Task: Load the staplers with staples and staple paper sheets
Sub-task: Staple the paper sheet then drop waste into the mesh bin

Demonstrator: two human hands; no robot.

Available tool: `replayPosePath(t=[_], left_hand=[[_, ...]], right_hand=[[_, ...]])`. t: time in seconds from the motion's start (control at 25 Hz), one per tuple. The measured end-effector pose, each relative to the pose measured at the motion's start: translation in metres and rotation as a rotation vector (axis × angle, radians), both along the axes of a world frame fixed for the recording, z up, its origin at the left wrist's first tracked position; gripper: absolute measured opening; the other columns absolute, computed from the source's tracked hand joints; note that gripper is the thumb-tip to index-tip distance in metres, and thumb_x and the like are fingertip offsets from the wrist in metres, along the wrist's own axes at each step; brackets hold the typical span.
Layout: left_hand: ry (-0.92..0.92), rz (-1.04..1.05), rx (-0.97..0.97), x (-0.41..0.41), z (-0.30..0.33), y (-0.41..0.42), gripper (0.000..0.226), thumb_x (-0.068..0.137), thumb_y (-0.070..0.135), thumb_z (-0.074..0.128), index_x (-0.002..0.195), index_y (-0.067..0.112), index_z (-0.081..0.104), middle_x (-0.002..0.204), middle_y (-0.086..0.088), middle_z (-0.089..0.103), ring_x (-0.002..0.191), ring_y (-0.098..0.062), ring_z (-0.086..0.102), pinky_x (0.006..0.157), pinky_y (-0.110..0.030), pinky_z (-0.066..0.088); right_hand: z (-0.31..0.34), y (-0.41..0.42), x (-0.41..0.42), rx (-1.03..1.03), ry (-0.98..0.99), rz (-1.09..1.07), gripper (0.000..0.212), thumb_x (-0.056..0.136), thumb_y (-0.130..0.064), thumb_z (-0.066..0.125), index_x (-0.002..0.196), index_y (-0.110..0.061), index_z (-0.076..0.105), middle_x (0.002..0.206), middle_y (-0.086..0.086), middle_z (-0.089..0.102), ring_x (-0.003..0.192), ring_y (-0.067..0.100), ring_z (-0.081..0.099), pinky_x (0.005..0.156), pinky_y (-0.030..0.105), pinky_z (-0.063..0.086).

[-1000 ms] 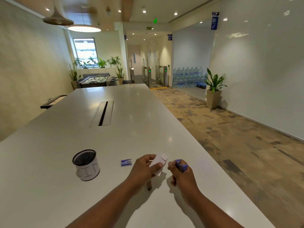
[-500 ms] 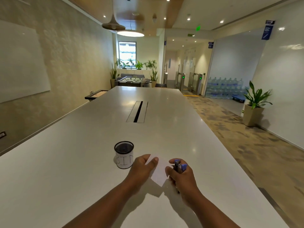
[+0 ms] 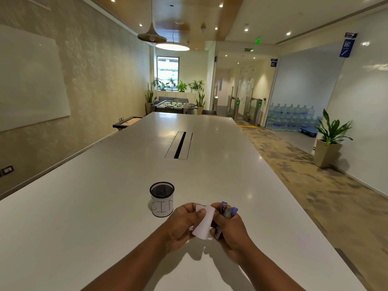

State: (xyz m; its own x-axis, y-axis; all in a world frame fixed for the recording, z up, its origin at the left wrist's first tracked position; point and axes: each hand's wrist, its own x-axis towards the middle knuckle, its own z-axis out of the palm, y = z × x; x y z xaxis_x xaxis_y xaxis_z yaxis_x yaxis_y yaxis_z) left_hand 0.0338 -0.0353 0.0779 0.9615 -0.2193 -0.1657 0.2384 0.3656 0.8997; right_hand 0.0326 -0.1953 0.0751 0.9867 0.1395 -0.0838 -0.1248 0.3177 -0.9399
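Pinching a small white paper sheet [image 3: 203, 224] between thumb and curled fingers, left hand [image 3: 182, 224] raised just above the near end of the long white table [image 3: 105, 206]. Gripping a purple stapler [image 3: 227, 213] upright in the right hand [image 3: 232, 232], fingers wrapped round its body, purple tips poking out above the knuckles – stapler touching, or nearly touching, the right edge of the paper. Hard to tell whether the paper sits between the stapler's arms; too small and partly hidden by fingers. Paper tilted, lower corner pointing down between the two hands, upper edge tucked under the left thumb. Just beyond the left hand and slightly to its left, standing upright on the table: a black mesh cup [image 3: 162, 198] wrapped with a white label reading "BIN". Farther ahead of both hands, well apart from them, set into the tabletop – a dark cable slot [image 3: 180, 144]. Off to the right of the right hand, past the table edge, patterned carpet and a potted plant [image 3: 328, 139] against the white wall. Far ahead, a foosball table [image 3: 171, 105] below a window.
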Motion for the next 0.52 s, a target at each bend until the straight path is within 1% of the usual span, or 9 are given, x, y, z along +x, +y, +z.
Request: replayPosePath(t=[0.08, 0.12, 0.16, 0.24, 0.32, 0.4, 0.44, 0.52], left_hand=[[-0.051, 0.016, 0.102, -0.002, 0.001, -0.004, 0.009, 0.093, 0.013, 0.069, 0.100, 0.008, 0.069, 0.096, -0.010, 0.076, 0.082, -0.023, 0.070, 0.072, -0.035, 0.057], [-0.074, 0.037, 0.139, -0.002, 0.001, -0.005, 0.010, 0.093, 0.014, 0.070, 0.101, 0.008, 0.069, 0.094, -0.009, 0.076, 0.080, -0.022, 0.070, 0.069, -0.033, 0.057], [-0.094, 0.058, 0.171, -0.002, 0.001, -0.006, 0.011, 0.093, 0.015, 0.071, 0.101, 0.007, 0.070, 0.094, -0.010, 0.076, 0.079, -0.021, 0.070, 0.067, -0.032, 0.057], [-0.142, 0.088, 0.242, -0.003, 0.003, -0.006, 0.014, 0.092, 0.017, 0.074, 0.102, 0.008, 0.072, 0.095, -0.011, 0.077, 0.079, -0.020, 0.072, 0.066, -0.032, 0.057], [-0.219, 0.123, 0.332, -0.004, 0.003, -0.006, 0.012, 0.091, 0.019, 0.075, 0.099, 0.011, 0.075, 0.096, -0.009, 0.078, 0.082, -0.022, 0.074, 0.069, -0.033, 0.058], [-0.299, 0.169, 0.433, -0.003, 0.004, -0.006, 0.005, 0.090, 0.021, 0.076, 0.094, 0.017, 0.077, 0.094, -0.004, 0.079, 0.086, -0.025, 0.075, 0.072, -0.035, 0.059], [-0.334, 0.181, 0.481, -0.003, 0.005, -0.006, 0.002, 0.090, 0.022, 0.076, 0.091, 0.020, 0.077, 0.091, -0.001, 0.079, 0.086, -0.025, 0.075, 0.071, -0.035, 0.059], [-0.385, 0.164, 0.571, -0.003, 0.007, -0.005, 0.003, 0.089, 0.028, 0.075, 0.088, 0.026, 0.077, 0.086, 0.002, 0.079, 0.080, -0.020, 0.074, 0.068, -0.033, 0.057]], right_hand=[[0.002, 0.003, -0.002, 0.049, 0.011, -0.009, 0.013, 0.100, -0.017, 0.058, 0.102, -0.008, 0.068, 0.106, 0.019, 0.074, 0.088, 0.029, 0.068, 0.073, 0.039, 0.054], [0.004, 0.004, -0.003, 0.086, 0.022, -0.022, 0.019, 0.102, -0.021, 0.055, 0.106, -0.006, 0.066, 0.107, 0.018, 0.075, 0.089, 0.029, 0.070, 0.076, 0.040, 0.057], [0.006, 0.004, -0.004, 0.117, 0.028, -0.034, 0.024, 0.103, -0.024, 0.053, 0.109, -0.004, 0.065, 0.104, 0.017, 0.076, 0.087, 0.027, 0.071, 0.075, 0.039, 0.059], [0.008, 0.002, -0.006, 0.124, 0.024, -0.041, 0.032, 0.103, -0.032, 0.050, 0.107, -0.002, 0.063, 0.096, 0.015, 0.076, 0.080, 0.023, 0.072, 0.068, 0.035, 0.060], [0.008, -0.001, -0.007, 0.081, 0.008, -0.023, 0.037, 0.103, -0.036, 0.049, 0.108, -0.003, 0.064, 0.099, 0.014, 0.077, 0.083, 0.022, 0.073, 0.072, 0.035, 0.059], [0.007, -0.004, -0.006, 0.015, -0.011, -0.007, 0.033, 0.102, -0.033, 0.053, 0.109, -0.004, 0.067, 0.104, 0.014, 0.077, 0.090, 0.023, 0.074, 0.077, 0.036, 0.057], [0.007, -0.005, -0.006, -0.028, -0.023, -0.005, 0.029, 0.102, -0.030, 0.056, 0.107, -0.005, 0.069, 0.103, 0.016, 0.076, 0.089, 0.024, 0.072, 0.073, 0.034, 0.055], [0.006, -0.007, -0.006, -0.106, -0.032, -0.020, 0.020, 0.099, -0.023, 0.061, 0.097, -0.008, 0.074, 0.091, 0.019, 0.069, 0.075, 0.022, 0.063, 0.058, 0.030, 0.045]])
